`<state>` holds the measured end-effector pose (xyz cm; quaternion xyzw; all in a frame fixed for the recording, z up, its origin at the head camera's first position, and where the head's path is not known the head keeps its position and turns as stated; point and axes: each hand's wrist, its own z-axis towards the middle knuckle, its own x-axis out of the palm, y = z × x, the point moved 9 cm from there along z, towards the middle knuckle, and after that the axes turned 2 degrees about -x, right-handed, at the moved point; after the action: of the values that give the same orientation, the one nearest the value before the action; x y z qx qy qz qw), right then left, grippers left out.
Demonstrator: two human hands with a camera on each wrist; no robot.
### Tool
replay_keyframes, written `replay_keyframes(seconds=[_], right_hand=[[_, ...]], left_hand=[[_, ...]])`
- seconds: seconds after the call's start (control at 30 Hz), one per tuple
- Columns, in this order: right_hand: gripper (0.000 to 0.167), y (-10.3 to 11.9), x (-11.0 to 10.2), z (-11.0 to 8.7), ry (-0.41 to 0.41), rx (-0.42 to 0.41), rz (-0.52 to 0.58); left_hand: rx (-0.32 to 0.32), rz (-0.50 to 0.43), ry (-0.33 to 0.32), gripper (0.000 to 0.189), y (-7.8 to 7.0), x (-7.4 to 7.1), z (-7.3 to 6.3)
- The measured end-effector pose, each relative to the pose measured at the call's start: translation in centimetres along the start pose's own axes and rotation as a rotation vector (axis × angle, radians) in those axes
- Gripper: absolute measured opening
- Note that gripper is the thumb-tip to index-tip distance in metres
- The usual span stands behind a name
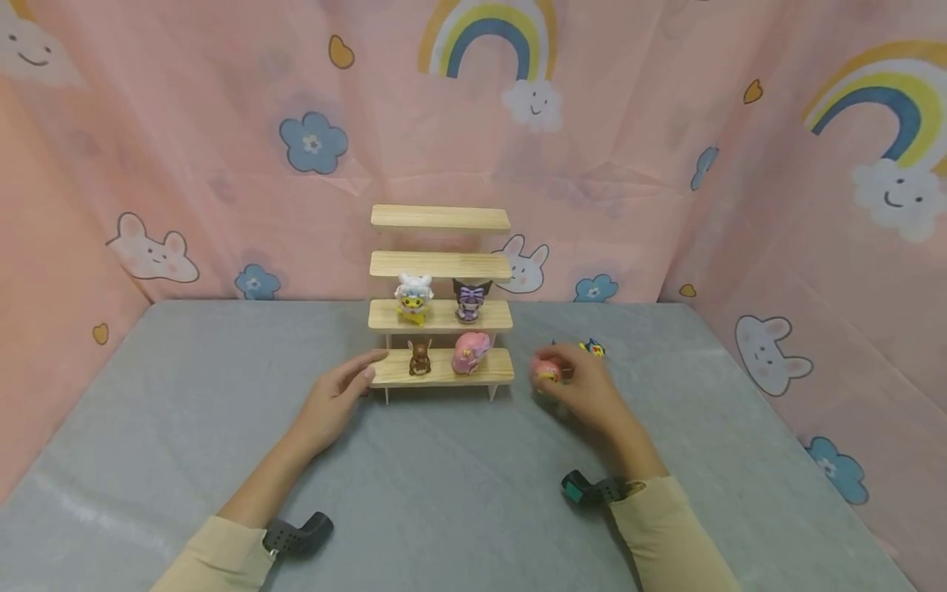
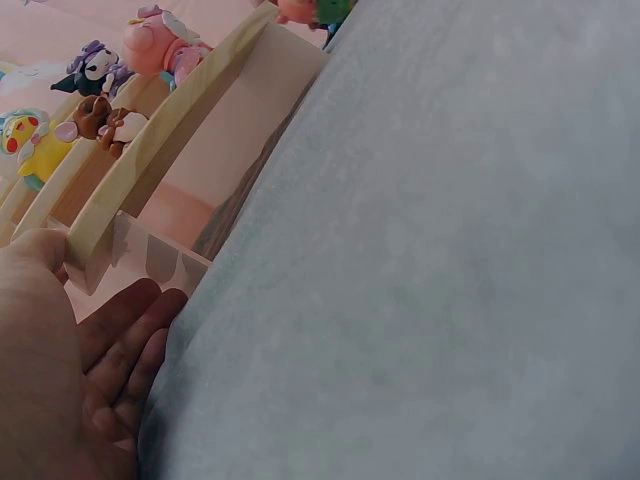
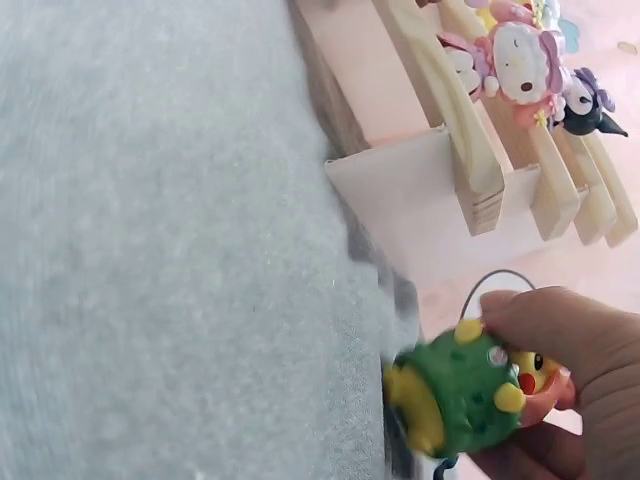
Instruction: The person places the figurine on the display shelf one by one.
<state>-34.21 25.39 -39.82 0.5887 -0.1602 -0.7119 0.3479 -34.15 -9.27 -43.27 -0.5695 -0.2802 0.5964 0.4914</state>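
At the left end of the bottom board of a four-tier wooden display shelf (image 1: 441,265), my left hand (image 1: 334,400) pinches the board's end between thumb and fingers. In the left wrist view the lower fingers (image 2: 125,345) hang loosely under that board. To the right of the shelf, my right hand (image 1: 588,390) grips a small toy figurine (image 3: 455,390) just over the table. The right wrist view shows its green body with yellow bumps, a yellow face with a red cheek, and a pink-red part partly hidden by the hand.
On the bottom tier stand a brown figurine (image 1: 419,359) and a pink one (image 1: 469,353). Above them are a yellow figurine with a white hat (image 1: 413,298) and a purple-black one (image 1: 470,301). Another small colourful figurine (image 1: 593,348) lies behind my right hand on the grey table (image 1: 444,493).
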Motion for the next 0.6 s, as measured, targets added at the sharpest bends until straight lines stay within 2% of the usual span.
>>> replay_keyframes(seconds=[0.13,0.3,0.6], right_hand=[[0.037,0.10,-0.25,0.10,-0.042,-0.006,0.055],[0.038,0.14,-0.21,0.13,-0.046,-0.017,0.096],[0.039,0.17,0.03,0.05,0.073,0.007,0.054]], left_hand=[[0.002,0.001,-0.001,0.040,0.07,0.02,-0.02],[0.008,-0.002,-0.004,0.039,0.08,0.03,0.03],[0.014,-0.007,-0.003,0.039,0.03,0.03,0.06]])
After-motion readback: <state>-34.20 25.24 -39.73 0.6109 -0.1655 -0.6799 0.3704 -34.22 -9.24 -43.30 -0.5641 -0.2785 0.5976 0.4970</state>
